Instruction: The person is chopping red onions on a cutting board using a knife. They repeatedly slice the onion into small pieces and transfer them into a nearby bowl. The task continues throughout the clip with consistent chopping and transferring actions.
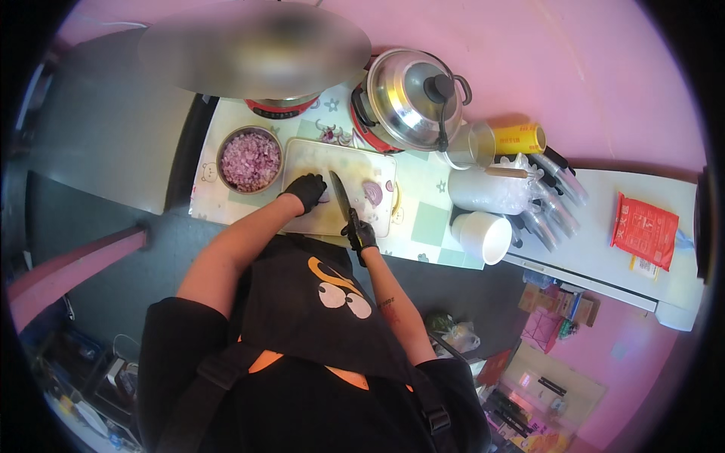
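My left hand (306, 192), in a black glove, is curled over the left part of the cutting board (300, 221). A red onion piece (324, 197) shows between its thumb and fingers, partly hidden by the glove. In my right hand (359, 231), also black-gloved, is the handle of a kitchen knife (340, 192). The blade points away from me above the board, apart from the onion piece. A halved red onion (372, 193) and small scraps lie on the board's right side. Left of the board stands a round metal bowl (220, 170) of diced red onion (250, 159).
Onion trimmings (334, 136) lie behind the board. A lidded metal pot (416, 99) stands at the back on a red cooker (368, 136). To the right are clear plastic containers (470, 144), a bagged stack (481, 189), white bowls (488, 238) and a red packet (645, 231).
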A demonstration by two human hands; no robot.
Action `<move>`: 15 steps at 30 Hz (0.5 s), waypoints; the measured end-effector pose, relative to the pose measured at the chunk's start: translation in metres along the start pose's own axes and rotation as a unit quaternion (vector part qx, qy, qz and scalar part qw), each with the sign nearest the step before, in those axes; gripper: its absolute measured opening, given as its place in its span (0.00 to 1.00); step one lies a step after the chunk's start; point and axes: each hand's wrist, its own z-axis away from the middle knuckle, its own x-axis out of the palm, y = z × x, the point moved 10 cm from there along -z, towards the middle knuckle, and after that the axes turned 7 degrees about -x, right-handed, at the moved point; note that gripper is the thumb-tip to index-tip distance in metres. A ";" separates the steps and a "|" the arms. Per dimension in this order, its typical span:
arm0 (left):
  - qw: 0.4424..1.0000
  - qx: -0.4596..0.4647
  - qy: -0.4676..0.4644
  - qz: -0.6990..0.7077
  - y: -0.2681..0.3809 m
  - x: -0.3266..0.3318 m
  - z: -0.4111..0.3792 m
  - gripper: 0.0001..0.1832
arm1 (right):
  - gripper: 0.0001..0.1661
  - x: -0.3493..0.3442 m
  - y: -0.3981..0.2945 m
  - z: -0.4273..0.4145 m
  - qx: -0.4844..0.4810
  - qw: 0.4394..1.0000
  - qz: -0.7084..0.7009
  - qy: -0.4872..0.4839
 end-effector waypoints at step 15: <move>0.999 -0.005 -0.021 0.049 -0.005 0.037 0.011 0.16 | 0.38 0.031 -0.058 0.004 -0.205 0.942 0.263 -0.019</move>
